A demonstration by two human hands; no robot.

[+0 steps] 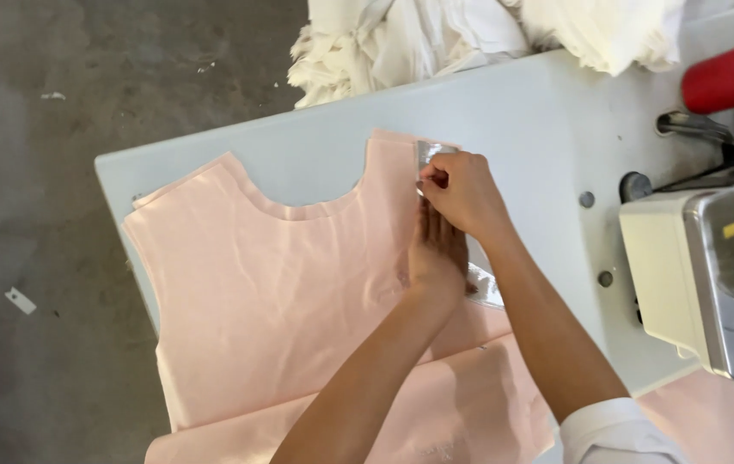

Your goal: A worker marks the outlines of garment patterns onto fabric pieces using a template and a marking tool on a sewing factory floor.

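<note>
Here, a clear plastic strip (480,279) is laid along the right shoulder edge of a pink garment panel (281,292) on the pale sewing table (522,112). Its long axis runs from about eleven o'clock to five o'clock. The far end is pinched between thumb and curled fingers of the right hand (461,193). The left hand (437,253) is pressed flat, fingers together, on the strip just toward six o'clock, touching the right hand.
</note>
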